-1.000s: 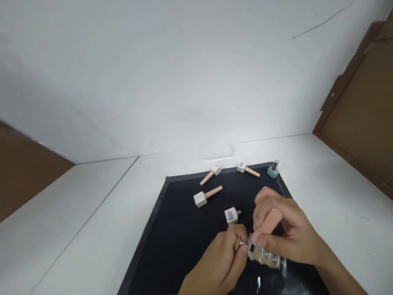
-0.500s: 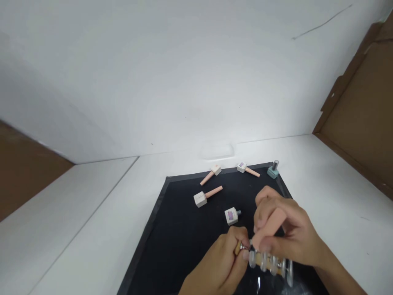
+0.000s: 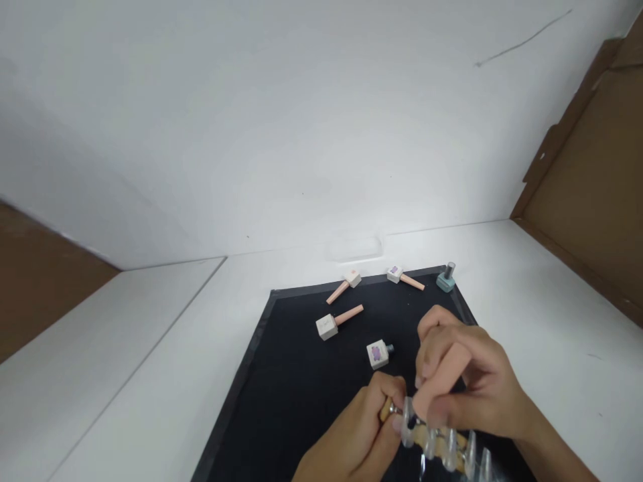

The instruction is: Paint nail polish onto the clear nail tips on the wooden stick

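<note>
My left hand (image 3: 359, 428) is closed on one end of a wooden nail tip holder (image 3: 386, 408) that carries several clear false nails (image 3: 429, 442) in a row. In my right hand (image 3: 475, 381) is a peach nail polish brush cap (image 3: 445, 378), pinched between thumb and fingers. Its lower end is over the false nail nearest my left hand; the bristles are too small to make out. Beyond my hands lies a white nail polish bottle (image 3: 376, 353) with a purple label and its neck uncapped.
Several capped bottles lie on the black mat (image 3: 281, 375): a white one with a peach cap (image 3: 327, 327), another (image 3: 353, 278) behind it, and a purple-labelled one (image 3: 394, 274). A teal bottle (image 3: 445, 281) stands at the back right corner. Brown cardboard (image 3: 593, 174) borders the right side.
The row of false nails has turned and swung slightly down, so the nail nearest my left hand now shows more. The brush cap stays close to it.
</note>
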A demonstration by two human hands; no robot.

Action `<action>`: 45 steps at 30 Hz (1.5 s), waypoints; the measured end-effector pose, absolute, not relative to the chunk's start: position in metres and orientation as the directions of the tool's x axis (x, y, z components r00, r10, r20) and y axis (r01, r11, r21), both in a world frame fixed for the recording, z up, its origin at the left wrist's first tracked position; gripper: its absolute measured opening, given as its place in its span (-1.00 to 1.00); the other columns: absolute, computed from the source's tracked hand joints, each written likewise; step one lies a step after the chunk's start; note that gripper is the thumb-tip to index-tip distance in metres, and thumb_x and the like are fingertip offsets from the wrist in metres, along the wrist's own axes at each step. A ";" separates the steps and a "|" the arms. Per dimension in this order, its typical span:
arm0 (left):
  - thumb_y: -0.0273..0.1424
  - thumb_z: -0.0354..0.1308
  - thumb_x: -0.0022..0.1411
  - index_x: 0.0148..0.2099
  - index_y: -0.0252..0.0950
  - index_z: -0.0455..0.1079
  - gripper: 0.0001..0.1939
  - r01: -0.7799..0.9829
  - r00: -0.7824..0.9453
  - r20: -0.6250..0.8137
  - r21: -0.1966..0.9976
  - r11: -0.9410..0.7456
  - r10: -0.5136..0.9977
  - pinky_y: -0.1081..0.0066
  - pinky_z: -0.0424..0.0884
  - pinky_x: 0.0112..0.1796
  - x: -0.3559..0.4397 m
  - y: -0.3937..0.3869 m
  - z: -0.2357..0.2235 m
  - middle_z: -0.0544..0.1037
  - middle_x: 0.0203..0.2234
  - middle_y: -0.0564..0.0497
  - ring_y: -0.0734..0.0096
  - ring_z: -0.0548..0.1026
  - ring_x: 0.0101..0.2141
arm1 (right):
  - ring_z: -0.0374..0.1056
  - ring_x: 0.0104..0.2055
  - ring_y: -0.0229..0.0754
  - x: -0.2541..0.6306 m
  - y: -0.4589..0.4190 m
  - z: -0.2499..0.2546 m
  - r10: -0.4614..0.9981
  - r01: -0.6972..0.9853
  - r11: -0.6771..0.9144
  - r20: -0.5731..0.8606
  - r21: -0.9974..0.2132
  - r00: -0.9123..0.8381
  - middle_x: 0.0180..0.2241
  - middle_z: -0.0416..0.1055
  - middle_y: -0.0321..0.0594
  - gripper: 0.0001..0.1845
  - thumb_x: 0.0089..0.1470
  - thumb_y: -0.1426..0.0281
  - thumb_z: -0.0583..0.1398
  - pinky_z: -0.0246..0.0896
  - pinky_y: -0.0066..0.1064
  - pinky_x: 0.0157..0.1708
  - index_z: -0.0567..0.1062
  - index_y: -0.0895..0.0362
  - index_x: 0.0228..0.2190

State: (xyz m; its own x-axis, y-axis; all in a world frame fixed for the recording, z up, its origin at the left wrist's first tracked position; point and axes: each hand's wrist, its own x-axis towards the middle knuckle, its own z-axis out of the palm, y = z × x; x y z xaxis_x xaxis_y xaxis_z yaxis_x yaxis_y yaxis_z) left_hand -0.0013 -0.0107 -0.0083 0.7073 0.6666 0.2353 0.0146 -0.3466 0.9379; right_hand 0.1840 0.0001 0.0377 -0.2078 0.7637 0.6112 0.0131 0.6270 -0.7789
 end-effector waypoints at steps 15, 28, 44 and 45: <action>-0.23 -0.24 0.42 -0.21 -0.21 0.12 -0.78 0.195 0.695 0.198 0.873 -0.446 0.691 0.47 0.19 -0.43 -0.002 -0.010 -0.018 0.31 -0.45 0.10 0.50 0.24 -0.49 | 0.26 -0.46 -0.21 0.188 0.001 0.036 0.752 0.114 0.652 0.622 -0.749 -0.218 -0.59 0.43 -0.34 -0.75 0.05 0.25 0.32 0.19 -0.37 -0.50 0.41 0.05 -0.54; -0.22 -0.29 0.41 -0.25 -0.22 0.15 -0.72 0.305 0.685 0.227 0.773 -0.556 0.692 0.45 0.23 -0.47 0.006 -0.006 -0.013 0.39 -0.50 0.08 0.47 0.32 -0.53 | 0.23 -0.47 -0.20 0.189 0.001 0.038 0.731 0.133 0.675 0.635 -0.725 -0.250 -0.62 0.40 -0.34 -0.79 0.06 0.28 0.31 0.20 -0.38 -0.53 0.42 0.04 -0.51; -0.20 -0.28 0.40 -0.25 -0.23 0.21 -0.67 0.334 0.672 0.186 0.788 -0.517 0.717 0.44 0.28 -0.43 0.005 -0.007 -0.013 0.45 -0.47 0.03 0.44 0.35 -0.50 | 0.21 -0.50 -0.21 0.188 0.001 0.041 0.731 0.128 0.670 0.619 -0.732 -0.287 -0.65 0.37 -0.37 -0.78 0.04 0.36 0.31 0.18 -0.38 -0.53 0.40 0.04 -0.55; -0.20 -0.27 0.40 -0.25 -0.24 0.21 -0.68 0.341 0.664 0.179 0.792 -0.507 0.726 0.44 0.28 -0.43 0.004 -0.008 -0.013 0.46 -0.45 0.01 0.44 0.34 -0.49 | 0.22 -0.50 -0.20 0.188 0.001 0.041 0.739 0.147 0.667 0.621 -0.731 -0.262 -0.64 0.38 -0.36 -0.79 0.04 0.36 0.31 0.18 -0.38 -0.54 0.41 0.04 -0.55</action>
State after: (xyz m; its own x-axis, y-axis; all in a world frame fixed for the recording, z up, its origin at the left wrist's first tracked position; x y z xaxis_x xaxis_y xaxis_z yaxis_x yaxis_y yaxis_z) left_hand 0.0043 -0.0076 -0.0132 0.6637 0.7261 0.1795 0.3405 -0.5070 0.7918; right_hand 0.1882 0.0008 0.0409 -0.2625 0.7386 0.6209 0.1468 0.6666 -0.7308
